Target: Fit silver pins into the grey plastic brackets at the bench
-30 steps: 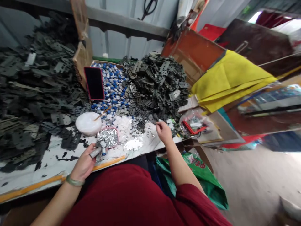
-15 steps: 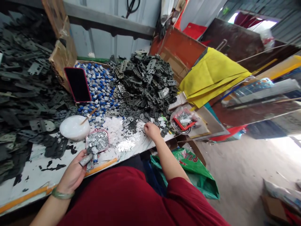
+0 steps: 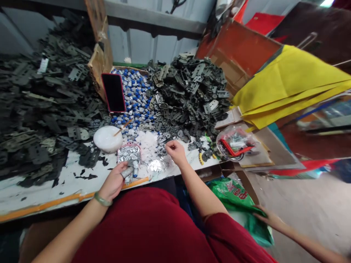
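Note:
My left hand [image 3: 113, 180] is closed around a grey metal hinge part [image 3: 127, 171] that has a small blue-and-silver cylinder on it. This part is just in front of a pink-rimmed tray [image 3: 118, 155] full of thin silver pins. My right hand [image 3: 177, 152] hovers over the worktop with fingers pinched together; whatever may be between them is too small to make out. Close to those fingers lie tiny dark parts [image 3: 171, 128], loose silver pins [image 3: 157, 165] and white flakes [image 3: 146, 143].
A white bowl [image 3: 105, 143] with a stick [image 3: 123, 128], a propped phone [image 3: 113, 93] and blue-silver cylinders [image 3: 137, 91] stand behind. Metal parts heap up left [image 3: 55, 109] and right [image 3: 192, 91]. Another person's hand [image 3: 267, 217] touches a green bag [image 3: 233, 193].
The view has swung left. My right hand has shifted left over the worktop, toward the loose pins. Another person's hand has come in from the right onto the green bag.

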A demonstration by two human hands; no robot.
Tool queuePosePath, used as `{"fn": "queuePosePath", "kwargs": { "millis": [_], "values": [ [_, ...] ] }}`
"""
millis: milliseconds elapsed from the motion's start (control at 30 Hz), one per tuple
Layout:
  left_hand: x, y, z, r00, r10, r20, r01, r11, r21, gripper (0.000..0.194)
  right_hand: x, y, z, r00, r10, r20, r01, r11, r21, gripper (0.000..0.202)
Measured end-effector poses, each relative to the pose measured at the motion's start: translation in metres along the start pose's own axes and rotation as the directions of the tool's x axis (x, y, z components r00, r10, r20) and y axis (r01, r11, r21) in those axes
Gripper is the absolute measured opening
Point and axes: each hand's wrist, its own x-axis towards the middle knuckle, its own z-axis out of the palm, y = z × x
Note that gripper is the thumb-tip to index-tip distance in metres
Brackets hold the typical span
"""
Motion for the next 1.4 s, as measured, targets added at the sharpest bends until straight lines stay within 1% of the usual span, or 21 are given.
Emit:
{"fn": "queuePosePath", "kwargs": {
  "millis": [100, 167, 233, 300, 500, 567, 667, 733, 767, 833, 900, 967, 1000, 1067, 1133, 1200, 1233, 1267, 1333, 1367, 1400],
  "values": [
    [0.003, -0.002, 0.003, 1.0, 0.018, 0.001, -0.018, 0.999, 0.047, 0.04, -0.013, -0.038, 0.032, 0.967, -0.179, 0.183, 0.131, 0.96, 0.247, 0.014],
    [0.003, -0.003, 0.003, 0.999, 0.044, 0.003, -0.044, 0.996, 0.073, 0.039, -0.019, -0.056, 0.048, 0.929, -0.273, 0.25, 0.185, 0.927, 0.325, 0.014],
    [0.002, -0.002, 0.002, 0.997, 0.071, 0.0, -0.071, 0.994, 0.085, 0.038, -0.023, -0.066, 0.058, 0.901, -0.332, 0.281, 0.225, 0.909, 0.352, 0.013],
    [0.0, -0.001, 0.001, 0.996, 0.091, -0.008, -0.09, 0.992, 0.085, 0.038, -0.024, -0.068, 0.063, 0.881, -0.372, 0.293, 0.276, 0.906, 0.32, 0.013],
    [0.001, -0.001, -0.001, 0.995, 0.095, -0.036, -0.092, 0.993, 0.08, 0.035, -0.029, -0.068, 0.065, 0.805, -0.469, 0.364, 0.481, 0.874, 0.062, 0.011],
    [0.001, -0.002, -0.002, 0.995, 0.093, -0.028, -0.09, 0.991, 0.096, 0.034, -0.029, -0.067, 0.065, 0.825, -0.436, 0.36, 0.447, 0.893, 0.057, 0.011],
    [0.001, -0.003, -0.005, 0.995, 0.102, -0.013, -0.099, 0.984, 0.148, 0.03, -0.028, -0.064, 0.067, 0.897, -0.29, 0.335, 0.271, 0.957, 0.105, 0.01],
    [0.001, -0.003, -0.008, 0.993, 0.118, 0.0, -0.116, 0.976, 0.185, 0.029, -0.026, -0.064, 0.069, 0.904, -0.208, 0.373, 0.17, 0.976, 0.133, 0.012],
    [0.001, -0.003, -0.01, 0.992, 0.123, 0.005, -0.122, 0.973, 0.198, 0.029, -0.026, -0.065, 0.07, 0.899, -0.198, 0.391, 0.157, 0.978, 0.135, 0.011],
    [0.001, -0.003, -0.013, 0.991, 0.133, 0.006, -0.132, 0.969, 0.209, 0.03, -0.027, -0.069, 0.073, 0.883, -0.252, 0.396, 0.23, 0.968, 0.103, 0.006],
    [0.001, -0.003, -0.016, 0.989, 0.147, 0.006, -0.145, 0.969, 0.2, 0.028, -0.03, -0.073, 0.077, 0.853, -0.355, 0.383, 0.364, 0.93, 0.052, 0.004],
    [0.0, -0.003, -0.019, 0.988, 0.157, 0.006, -0.155, 0.969, 0.192, 0.026, -0.032, -0.074, 0.083, 0.844, -0.388, 0.37, 0.4, 0.915, 0.046, 0.007],
    [0.0, -0.002, -0.021, 0.987, 0.158, 0.007, -0.156, 0.968, 0.195, 0.025, -0.032, -0.072, 0.086, 0.859, -0.351, 0.373, 0.348, 0.934, 0.077, 0.005],
    [-0.002, 0.0, -0.023, 0.987, 0.161, 0.008, -0.159, 0.964, 0.215, 0.024, -0.029, -0.067, 0.092, 0.886, -0.199, 0.418, 0.135, 0.975, 0.176, 0.011],
    [-0.004, 0.002, -0.026, 0.984, 0.175, 0.021, -0.174, 0.955, 0.24, 0.024, -0.024, -0.062, 0.097, 0.859, -0.049, 0.51, -0.086, 0.967, 0.239, 0.029],
    [-0.006, 0.005, -0.028, 0.983, 0.176, 0.041, -0.181, 0.954, 0.237, 0.025, -0.014, -0.059, 0.099, 0.824, 0.006, 0.567, -0.187, 0.947, 0.262, 0.043],
    [-0.007, 0.006, -0.03, 0.985, 0.166, 0.053, -0.174, 0.96, 0.221, 0.026, -0.007, -0.061, 0.1, 0.834, 0.006, 0.552, -0.193, 0.94, 0.282, 0.046],
    [-0.007, 0.007, -0.031, 0.987, 0.15, 0.065, -0.16, 0.968, 0.195, 0.026, 0.003, -0.063, 0.1, 0.861, -0.004, 0.508, -0.179, 0.933, 0.312, 0.047],
    [-0.007, 0.007, -0.033, 0.991, 0.115, 0.071, -0.124, 0.984, 0.129, 0.028, 0.028, -0.074, 0.1, 0.938, -0.023, 0.346, -0.114, 0.921, 0.371, 0.043],
    [-0.007, 0.007, -0.035, 0.993, 0.102, 0.062, -0.108, 0.989, 0.098, 0.029, 0.042, -0.082, 0.1, 0.967, -0.028, 0.254, -0.072, 0.924, 0.375, 0.038],
    [-0.007, 0.007, -0.037, 0.995, 0.092, 0.045, -0.095, 0.993, 0.071, 0.029, 0.057, -0.091, 0.1, 0.977, -0.044, 0.206, -0.033, 0.935, 0.352, 0.035]
  ]
}}
